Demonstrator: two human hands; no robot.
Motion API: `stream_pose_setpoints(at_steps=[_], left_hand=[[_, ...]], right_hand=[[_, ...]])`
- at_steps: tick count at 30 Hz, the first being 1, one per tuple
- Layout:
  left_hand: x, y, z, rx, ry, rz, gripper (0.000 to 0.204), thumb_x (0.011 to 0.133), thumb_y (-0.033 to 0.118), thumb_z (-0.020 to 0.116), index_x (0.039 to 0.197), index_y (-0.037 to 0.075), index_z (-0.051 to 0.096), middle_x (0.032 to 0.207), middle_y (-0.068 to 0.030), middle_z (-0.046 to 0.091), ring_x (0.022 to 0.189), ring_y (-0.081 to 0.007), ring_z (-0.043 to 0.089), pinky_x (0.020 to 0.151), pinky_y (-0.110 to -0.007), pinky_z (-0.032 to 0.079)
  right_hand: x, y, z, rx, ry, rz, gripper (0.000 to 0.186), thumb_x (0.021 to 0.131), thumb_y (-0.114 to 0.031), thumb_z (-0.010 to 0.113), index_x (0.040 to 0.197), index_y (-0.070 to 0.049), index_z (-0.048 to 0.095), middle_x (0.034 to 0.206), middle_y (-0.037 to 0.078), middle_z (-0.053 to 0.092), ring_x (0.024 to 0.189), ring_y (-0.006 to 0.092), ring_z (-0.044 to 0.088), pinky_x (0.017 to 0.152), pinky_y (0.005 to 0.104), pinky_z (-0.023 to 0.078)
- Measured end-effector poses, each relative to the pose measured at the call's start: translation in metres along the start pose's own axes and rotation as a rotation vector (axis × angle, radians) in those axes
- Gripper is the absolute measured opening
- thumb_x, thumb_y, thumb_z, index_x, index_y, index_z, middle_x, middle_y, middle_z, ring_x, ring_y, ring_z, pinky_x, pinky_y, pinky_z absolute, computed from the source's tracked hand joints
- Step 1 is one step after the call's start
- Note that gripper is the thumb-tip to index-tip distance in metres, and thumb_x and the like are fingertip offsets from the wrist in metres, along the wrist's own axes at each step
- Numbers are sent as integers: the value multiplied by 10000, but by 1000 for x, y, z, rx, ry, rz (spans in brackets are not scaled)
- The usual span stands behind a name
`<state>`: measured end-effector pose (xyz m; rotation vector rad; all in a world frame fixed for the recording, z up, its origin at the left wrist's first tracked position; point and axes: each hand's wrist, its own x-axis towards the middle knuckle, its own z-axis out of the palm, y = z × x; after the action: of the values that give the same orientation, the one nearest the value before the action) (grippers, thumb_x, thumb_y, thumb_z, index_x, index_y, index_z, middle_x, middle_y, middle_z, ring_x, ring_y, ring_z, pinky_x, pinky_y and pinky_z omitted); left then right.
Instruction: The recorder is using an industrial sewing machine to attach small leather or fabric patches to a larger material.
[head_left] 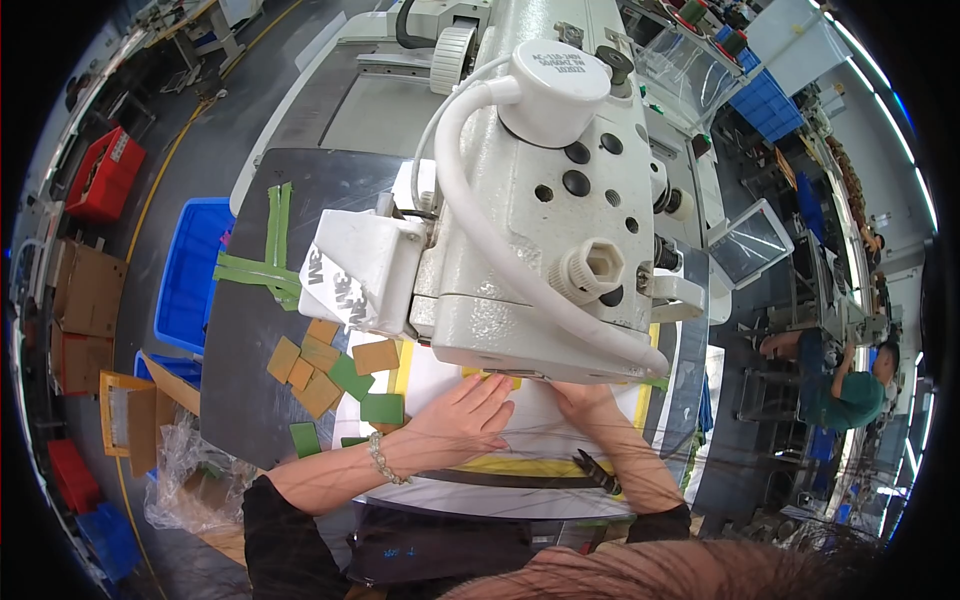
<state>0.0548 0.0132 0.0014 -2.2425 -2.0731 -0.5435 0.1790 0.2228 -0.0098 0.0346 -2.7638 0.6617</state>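
A white industrial sewing machine head (480,330) hangs over my hands. My left hand (462,412), with a beaded bracelet at its wrist, lies with fingers stretched out on a white sheet (530,425). Its fingertips touch a small yellow piece (500,381), partly hidden under the machine. My right hand (580,400) rests on the same sheet; the machine head covers its fingers. Left of my left hand are scattered tan rectangular pieces (376,356) and green ones (382,408). Near my right forearm lies a small dark tool (597,472), its kind unclear.
Yellow tape (520,467) edges the white sheet. Green tape (278,240) crosses the dark tabletop (245,345). Left of it stand a blue bin (190,270) and crumpled clear plastic (200,495). A screen (750,245) stands at right; farther off, a person in green (855,395) sits.
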Motion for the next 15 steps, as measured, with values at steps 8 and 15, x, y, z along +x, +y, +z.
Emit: stream_pose_setpoints(at_steps=[8, 15], left_hand=[[1, 1, 0, 1, -18, -6, 564, 795, 483, 592, 1076, -5, 570, 1242, -193, 535, 1197, -301, 491, 1013, -415, 380], [0, 0, -1, -14, -19, -14, 562, 804, 481, 587, 1076, -10, 566, 1249, -197, 532, 1208, -304, 485, 1020, -409, 376]], right_hand=[[4, -2, -4, 4, 6, -19, 312, 662, 21, 623, 962, -62, 646, 962, 140, 604, 920, 347, 573, 746, 439, 468], [3, 0, -3, -14, -21, -14, 295, 657, 17, 622, 942, -53, 644, 942, 140, 604, 911, 344, 575, 739, 444, 468]])
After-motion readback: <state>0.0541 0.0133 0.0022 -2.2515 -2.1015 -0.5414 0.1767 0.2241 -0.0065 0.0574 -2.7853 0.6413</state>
